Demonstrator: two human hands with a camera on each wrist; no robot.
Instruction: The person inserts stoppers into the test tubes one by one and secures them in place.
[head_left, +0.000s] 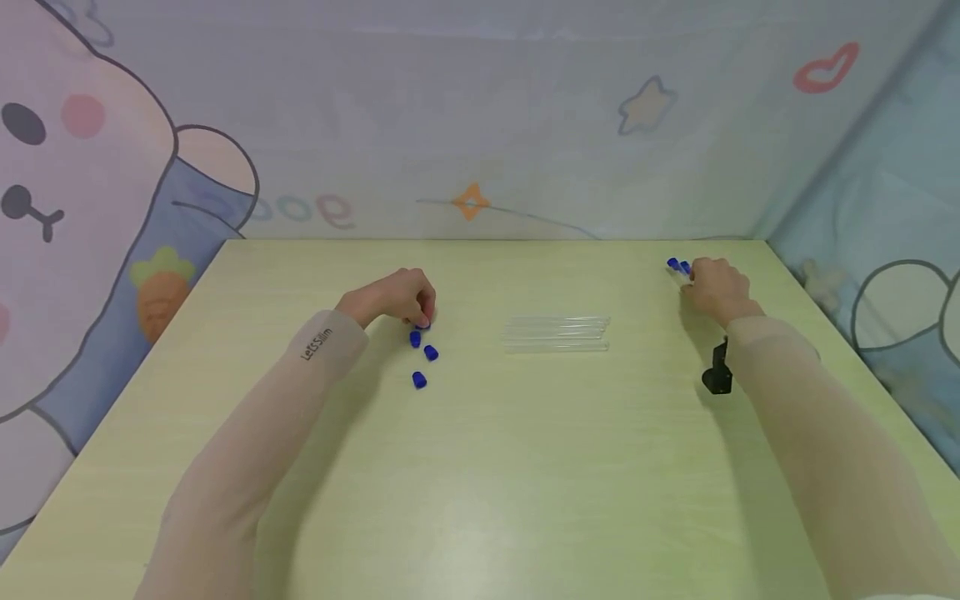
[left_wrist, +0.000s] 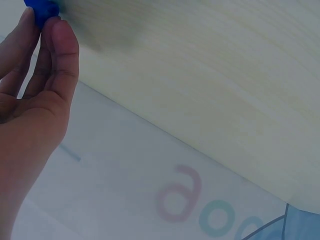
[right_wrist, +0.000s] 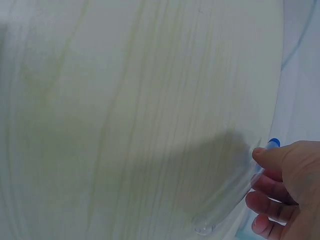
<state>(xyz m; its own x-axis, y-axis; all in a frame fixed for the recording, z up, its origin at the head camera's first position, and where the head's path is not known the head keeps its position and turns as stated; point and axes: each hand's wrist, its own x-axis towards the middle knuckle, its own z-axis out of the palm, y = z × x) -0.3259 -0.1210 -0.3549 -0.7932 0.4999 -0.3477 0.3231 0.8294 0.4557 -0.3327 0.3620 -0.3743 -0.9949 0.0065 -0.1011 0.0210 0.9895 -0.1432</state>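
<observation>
Left hand (head_left: 393,296) pinching a blue cap (left_wrist: 43,10), loose caps (head_left: 431,353) lying at its five o'clock, right hand (head_left: 720,288) pinching a capped tube (right_wrist: 230,201)

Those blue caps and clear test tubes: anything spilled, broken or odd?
Nothing stands out: the uncapped test tubes lie side by side, and the loose blue caps, though scattered, look whole.

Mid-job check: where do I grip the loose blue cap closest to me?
I'd pinch the closest blue cap across its sides, from above and slightly from the near side. It's short and stubby, so a thumb-and-fingertip pinch should suit it. It sits apart, with bare table in front and the other loose caps beyond.
</observation>
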